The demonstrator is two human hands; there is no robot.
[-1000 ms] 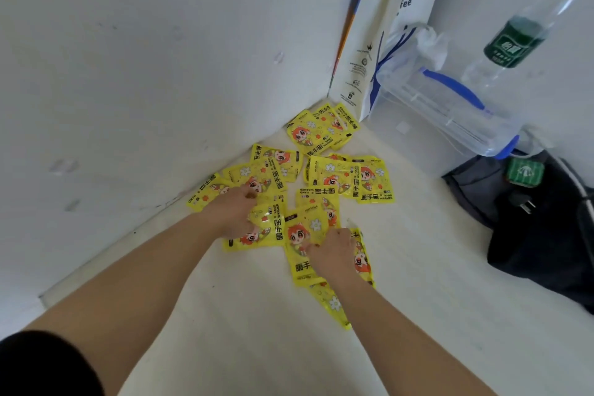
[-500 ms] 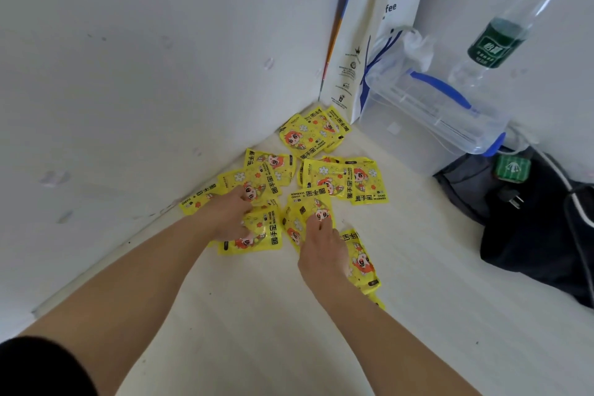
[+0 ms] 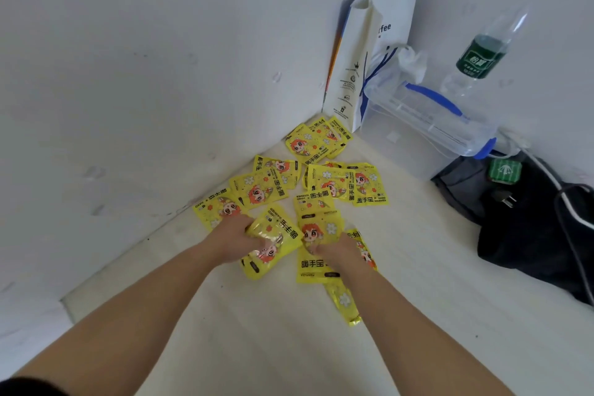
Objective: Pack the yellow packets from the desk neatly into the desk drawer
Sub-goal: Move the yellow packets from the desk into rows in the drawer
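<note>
now grips a crumpled packet [image 3: 274,243] in the left hand [image 3: 236,239], with fingers curled round its near edge, and holds it buckled and tilted up off the desk [image 3: 257,347]. presses the right hand [image 3: 337,254] down on a flat packet [image 3: 313,267] just beside the first, fingertips bent onto the printed cartoon face; cannot tell whether pinching it or only pressing it. hides part of another packet under the right wrist, and lets one more [image 3: 345,302] poke out toward the near side, lying flat.

farther out, leaves the remaining yellow packets [image 3: 334,183] scattered loose and overlapping over the far corner of the desk, all face up, printed at different angles. keeps a few hard against the wall [image 3: 128,90] on the left and a small overlapping bunch pushed right into the corner.

beyond the pile, meets a white paper bag [image 3: 369,74] standing upright in the corner, then a clear plastic box [image 3: 434,125] with a blue handle just beside it. behind that, shows a water bottle [image 3: 482,55] with a green label against the far wall. well to the right, takes in a dark bag [image 3: 530,228] slumped on the desk, a white cable [image 3: 553,180] trailing across it and a small green item [image 3: 501,170] at its upper edge, too small to identify.
</note>
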